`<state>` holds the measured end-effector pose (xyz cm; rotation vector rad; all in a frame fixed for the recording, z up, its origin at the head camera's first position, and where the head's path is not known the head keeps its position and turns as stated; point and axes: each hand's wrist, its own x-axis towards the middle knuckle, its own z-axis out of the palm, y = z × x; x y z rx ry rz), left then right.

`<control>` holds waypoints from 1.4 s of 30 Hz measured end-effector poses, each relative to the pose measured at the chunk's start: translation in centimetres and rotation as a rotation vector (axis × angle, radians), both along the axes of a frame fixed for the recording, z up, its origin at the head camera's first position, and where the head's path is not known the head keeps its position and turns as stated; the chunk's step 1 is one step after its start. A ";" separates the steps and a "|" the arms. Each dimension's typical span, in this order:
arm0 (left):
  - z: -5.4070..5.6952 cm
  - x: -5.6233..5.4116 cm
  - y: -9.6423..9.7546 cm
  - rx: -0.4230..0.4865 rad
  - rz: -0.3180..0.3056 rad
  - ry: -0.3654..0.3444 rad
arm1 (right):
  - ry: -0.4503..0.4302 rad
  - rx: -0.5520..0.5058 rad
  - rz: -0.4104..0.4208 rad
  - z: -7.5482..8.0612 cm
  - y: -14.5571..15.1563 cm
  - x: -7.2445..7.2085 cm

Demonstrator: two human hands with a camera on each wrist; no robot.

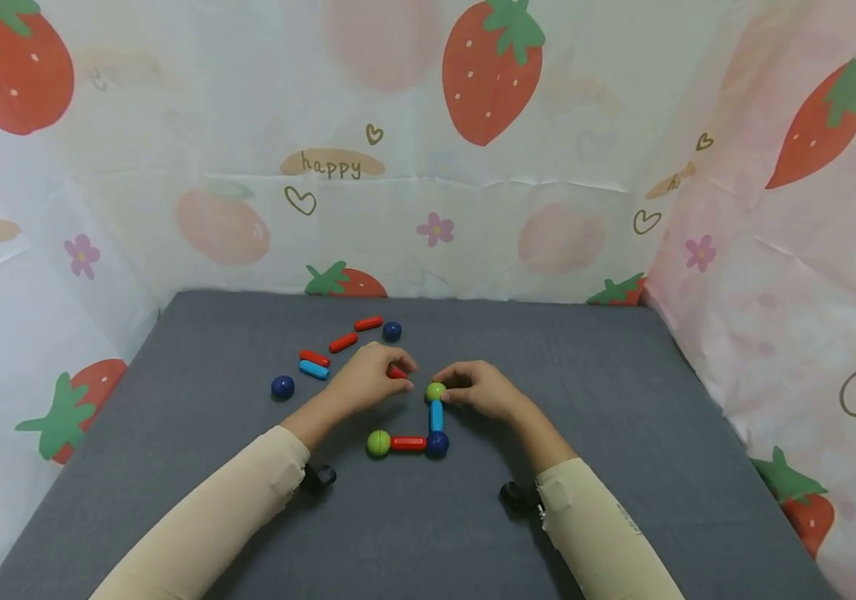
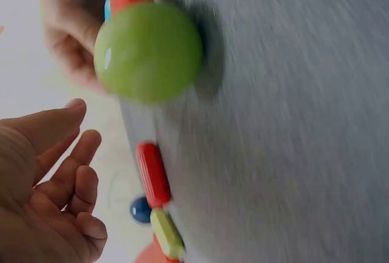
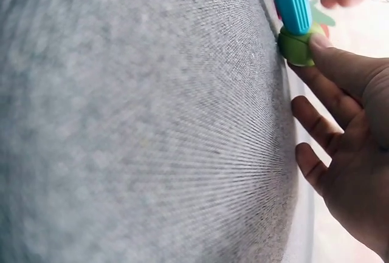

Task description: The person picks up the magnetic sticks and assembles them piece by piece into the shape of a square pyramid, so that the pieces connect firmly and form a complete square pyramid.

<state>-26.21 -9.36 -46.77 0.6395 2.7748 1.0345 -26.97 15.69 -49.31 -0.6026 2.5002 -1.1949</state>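
- Both forearms (image 1: 210, 521) were extended forward and angled inward, covered by pale sleeves (image 1: 608, 533).
- The wrists (image 1: 307, 422) were left bare beyond the cuffs.
- The left hand (image 1: 369, 373) was held with its thumb and index finger parted, the other fingers loosely bent toward the palm.
- The right hand (image 1: 486, 389) was turned inward, its thumb and index finger set in a pinch, the remaining fingers slightly bent and spread.
- The two hands were held near each other, fingertips apart.
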 end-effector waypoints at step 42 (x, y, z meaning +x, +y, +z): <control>-1.6 -2.7 -2.2 -0.136 0.010 -0.056 | -0.002 0.004 -0.038 -0.1 0.0 0.0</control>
